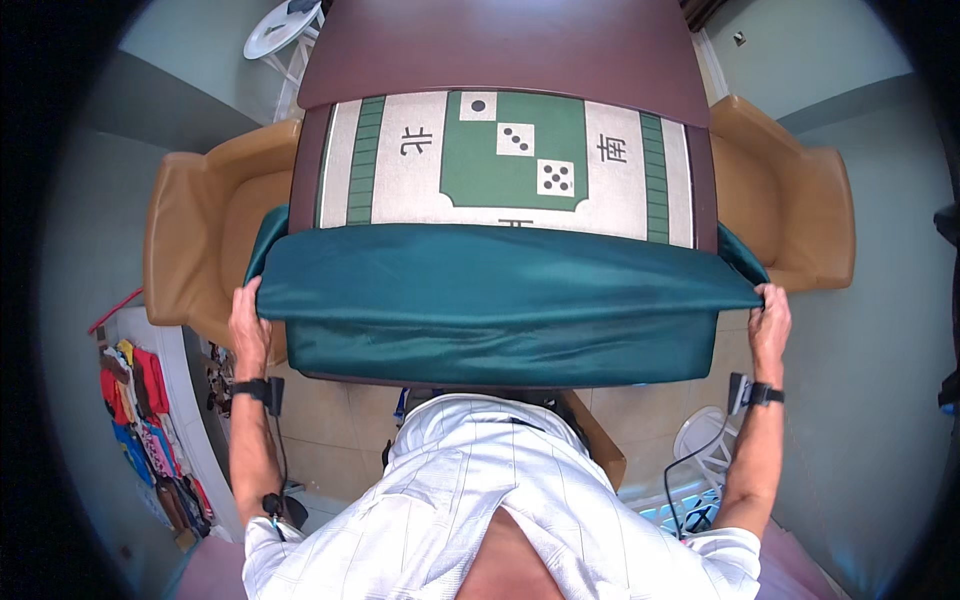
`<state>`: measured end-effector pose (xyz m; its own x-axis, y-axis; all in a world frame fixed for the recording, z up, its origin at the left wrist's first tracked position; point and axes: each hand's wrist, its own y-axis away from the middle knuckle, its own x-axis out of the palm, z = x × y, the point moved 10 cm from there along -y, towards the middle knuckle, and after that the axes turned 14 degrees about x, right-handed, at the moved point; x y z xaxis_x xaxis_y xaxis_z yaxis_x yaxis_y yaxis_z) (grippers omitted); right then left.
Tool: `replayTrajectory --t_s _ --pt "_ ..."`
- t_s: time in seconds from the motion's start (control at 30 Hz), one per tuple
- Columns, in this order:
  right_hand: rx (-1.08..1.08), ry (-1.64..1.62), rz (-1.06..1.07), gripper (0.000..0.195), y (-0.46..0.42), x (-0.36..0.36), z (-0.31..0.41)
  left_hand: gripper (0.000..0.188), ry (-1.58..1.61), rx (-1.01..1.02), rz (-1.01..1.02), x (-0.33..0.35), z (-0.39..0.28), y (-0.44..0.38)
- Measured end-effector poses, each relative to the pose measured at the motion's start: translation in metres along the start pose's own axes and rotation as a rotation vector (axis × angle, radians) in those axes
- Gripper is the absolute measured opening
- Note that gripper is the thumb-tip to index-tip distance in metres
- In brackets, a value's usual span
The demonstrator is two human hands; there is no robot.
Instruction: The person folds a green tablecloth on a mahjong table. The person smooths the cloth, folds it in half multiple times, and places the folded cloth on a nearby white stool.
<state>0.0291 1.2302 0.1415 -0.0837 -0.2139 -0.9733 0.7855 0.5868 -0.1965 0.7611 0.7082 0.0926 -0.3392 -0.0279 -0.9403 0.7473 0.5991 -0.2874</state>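
A dark teal satin-like cloth [487,274] stretches across the near end of a mahjong table, folded back on itself along its near side. My left hand [250,326] grips the cloth's left corner, just beyond the table's left side. At the right, my right hand [769,322] pinches the opposite corner. Past the fold lies a green and white mahjong mat [409,184] printed with dice, tile strips and characters; its near part is hidden under the cloth. A dark red-brown table board [502,49] covers the far end.
Tan leather armchairs flank the table, one left [180,225] and one right [814,210]. White round stools stand at the far left [274,34] and near right [697,431]. Colourful clothes [154,427] are at the left. Cabled devices are strapped to both wrists.
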Motion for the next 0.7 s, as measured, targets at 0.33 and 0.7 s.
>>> replayTrajectory --t_s 0.33,0.7 --pt "0.319 -0.204 0.014 0.046 0.210 0.092 -0.082 0.083 -0.029 -0.334 0.026 0.086 -0.019 0.188" --pt "0.347 -0.246 0.066 0.028 0.197 0.080 -0.082 0.075 0.014 -0.300 0.019 0.061 -0.013 0.161"
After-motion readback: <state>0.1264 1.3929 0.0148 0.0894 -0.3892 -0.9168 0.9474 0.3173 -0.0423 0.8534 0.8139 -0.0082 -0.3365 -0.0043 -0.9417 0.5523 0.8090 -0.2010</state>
